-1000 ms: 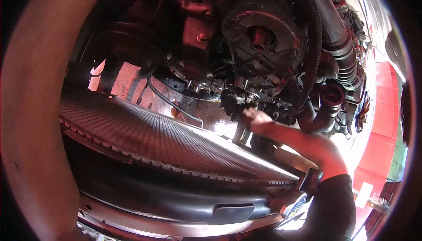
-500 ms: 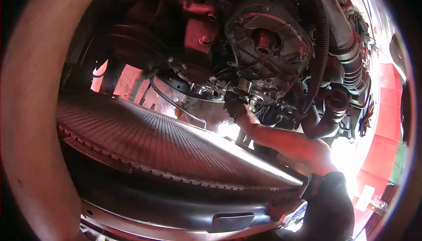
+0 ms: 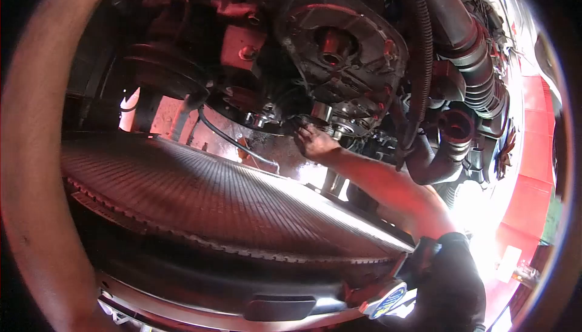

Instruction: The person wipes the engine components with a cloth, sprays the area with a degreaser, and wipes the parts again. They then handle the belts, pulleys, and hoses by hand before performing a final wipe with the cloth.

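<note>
A person's right hand (image 3: 315, 142) reaches beside a metal cylinder (image 3: 321, 111) near the engine cover's (image 3: 339, 35) lower edge, fingers half-curled, hold unclear; the cylinder looks rigid, perhaps slick, best grasped around its side.

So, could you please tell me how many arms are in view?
2. The left arm runs along the left edge, its end out of view; the right arm reaches in from the lower right, the right hand near the engine housing. Shadow could hide more.
</note>
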A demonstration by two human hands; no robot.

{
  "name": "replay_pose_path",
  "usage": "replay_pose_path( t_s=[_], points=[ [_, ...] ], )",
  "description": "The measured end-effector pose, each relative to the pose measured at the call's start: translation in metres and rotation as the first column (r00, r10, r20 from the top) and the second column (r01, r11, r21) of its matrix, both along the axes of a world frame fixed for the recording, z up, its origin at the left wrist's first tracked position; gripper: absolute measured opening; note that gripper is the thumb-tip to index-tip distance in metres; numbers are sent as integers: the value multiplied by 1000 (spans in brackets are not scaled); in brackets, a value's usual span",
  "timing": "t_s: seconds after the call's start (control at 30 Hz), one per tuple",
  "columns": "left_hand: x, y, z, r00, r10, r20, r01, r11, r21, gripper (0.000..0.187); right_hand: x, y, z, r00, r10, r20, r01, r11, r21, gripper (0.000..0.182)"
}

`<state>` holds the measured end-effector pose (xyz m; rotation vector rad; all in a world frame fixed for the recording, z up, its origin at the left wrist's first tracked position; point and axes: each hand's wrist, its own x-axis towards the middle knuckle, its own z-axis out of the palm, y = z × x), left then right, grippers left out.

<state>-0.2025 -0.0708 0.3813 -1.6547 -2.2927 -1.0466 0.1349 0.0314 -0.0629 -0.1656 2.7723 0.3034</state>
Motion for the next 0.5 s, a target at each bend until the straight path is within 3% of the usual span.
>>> replay_pose_path(
  t_s=[0.07, 0.1, 0.17, 0.23, 0.3, 0.33, 0.37, 0.4, 0.47, 0.5],
  points=[
    [5, 4, 7, 997, 46, 63, -41, 997, -65, 24, 3, -6, 3, 989, 59, 135, -75, 991, 114, 55],
    [3, 3, 10, 996, 49, 74, -43, 996, -82, 24, 0, -9, 14, 983, -15, 181, 2, 998, 70, 57],
    [-3, 1, 10, 997, 11, 80, -5, 997, -73, 25, -4, -15, 43, 924, -250, 288, 277, 959, -56, 61],
    [-3, 1, 5, 999, -38, 16, 38, 999, -28, 28, -6, -17, 74, 776, -477, 412, 557, 825, -96, 65],
    [-3, -1, 3, 995, -61, -80, 59, 998, -27, 31, -5, -15, 82, 645, -592, 483, 705, 705, -77, 69],
    [-5, -3, 3, 990, -88, -113, 83, 995, -46, 33, 4, -7, 46, 656, -598, 461, 715, 688, -126, 77],
    [-15, -1, 7, 982, -146, -122, 134, 986, -99, 35, 3, -10, 50, 626, -590, 509, 705, 707, -48, 76],
    [-19, 2, 6, 979, -137, -148, 126, 989, -80, 37, 13, -12, 63, 859, -389, 332, 434, 898, -70, 71],
    [-18, 8, -9, 978, -49, -205, 56, 998, 29, 40, 35, -32, 94, 868, -428, 252, 484, 842, -237, 62],
    [-25, 9, -9, 959, -57, -276, 63, 998, 13, 42, 39, -33, 128, 900, -272, 340, 370, 889, -270, 64]
  ],
)
